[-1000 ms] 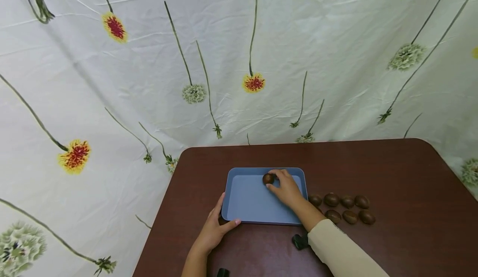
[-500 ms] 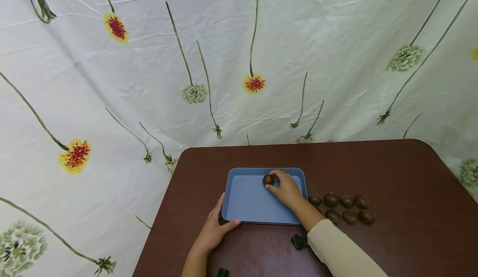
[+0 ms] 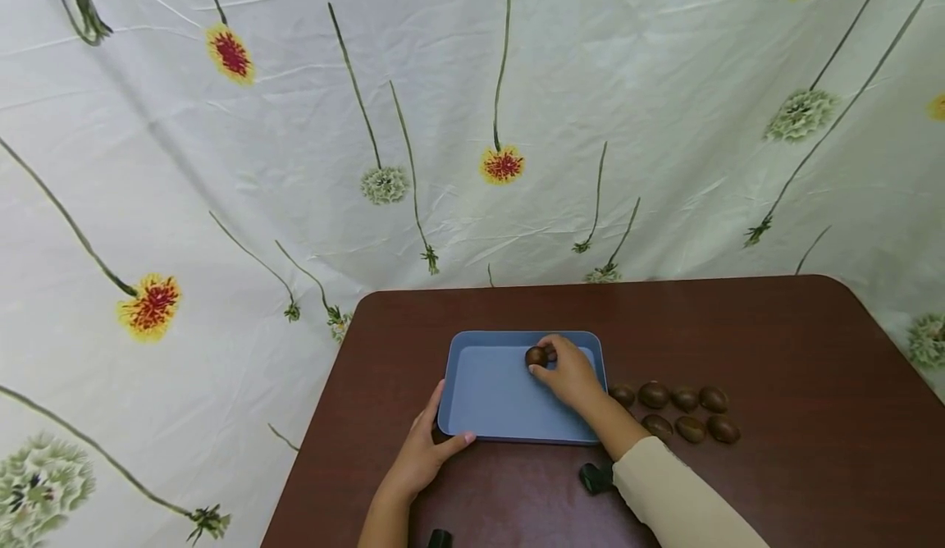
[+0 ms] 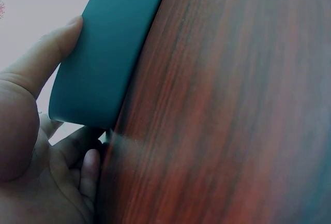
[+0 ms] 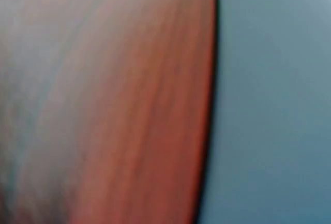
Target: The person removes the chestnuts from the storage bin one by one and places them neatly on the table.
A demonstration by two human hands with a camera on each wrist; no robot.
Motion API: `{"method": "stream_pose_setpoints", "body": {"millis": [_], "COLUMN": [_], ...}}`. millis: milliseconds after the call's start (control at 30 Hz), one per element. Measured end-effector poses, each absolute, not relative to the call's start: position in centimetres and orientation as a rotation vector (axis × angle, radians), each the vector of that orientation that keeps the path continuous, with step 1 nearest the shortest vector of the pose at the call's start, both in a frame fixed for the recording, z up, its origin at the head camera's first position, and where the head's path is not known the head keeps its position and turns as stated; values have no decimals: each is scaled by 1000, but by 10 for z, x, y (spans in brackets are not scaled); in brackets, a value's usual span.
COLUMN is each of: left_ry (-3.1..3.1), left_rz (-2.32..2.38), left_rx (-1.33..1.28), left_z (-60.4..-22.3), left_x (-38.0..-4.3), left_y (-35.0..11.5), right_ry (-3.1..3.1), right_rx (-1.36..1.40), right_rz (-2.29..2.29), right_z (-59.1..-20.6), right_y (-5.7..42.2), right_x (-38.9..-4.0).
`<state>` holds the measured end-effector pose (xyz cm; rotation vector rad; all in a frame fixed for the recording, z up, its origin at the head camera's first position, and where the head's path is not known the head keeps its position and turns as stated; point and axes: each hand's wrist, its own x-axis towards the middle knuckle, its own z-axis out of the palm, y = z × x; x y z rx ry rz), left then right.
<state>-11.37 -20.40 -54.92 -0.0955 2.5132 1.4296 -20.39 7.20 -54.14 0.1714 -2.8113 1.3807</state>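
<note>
In the head view, my right hand [image 3: 568,374] is over the upper right part of a blue tray [image 3: 487,392], pinching a round, dark brown chestnut-like nut [image 3: 536,357] between thumb and fingers. A second brown shape [image 3: 551,353] shows partly behind it, between the fingers. My left hand [image 3: 422,458] grips the tray's near left corner, its thumb on the front rim. The left wrist view has the left thumb [image 4: 57,43] against the tray's wall [image 4: 106,63] and the other fingers curled low beside the corner. Only the tray's side and the tabletop fill the right wrist view; no hand appears there.
Several similar brown nuts [image 3: 690,429] lie in two rows right of the tray on the dark red-brown table [image 3: 812,367]. A black object [image 3: 594,478] sits by the right sleeve, another [image 3: 440,539] at the bottom edge. A flower-printed white cloth [image 3: 443,228] hangs behind the table.
My right hand has shifted slightly to the right with the nut, and the second brown shape shows more clearly. The left hand and tray look unchanged.
</note>
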Motion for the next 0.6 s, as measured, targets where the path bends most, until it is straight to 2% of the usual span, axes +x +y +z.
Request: {"method": "stream_pose_setpoints", "body": {"millis": [600], "left_ry": [2531], "left_rz": [1389], "left_rx": [-90], "left_z": [-550], "left_x": [-113], "left_y": [-204], "right_ry": [-2660], "right_rx": [45], "right_rz": [1672], "right_z": [-506], "right_y": [129], "right_x": [-159]}}
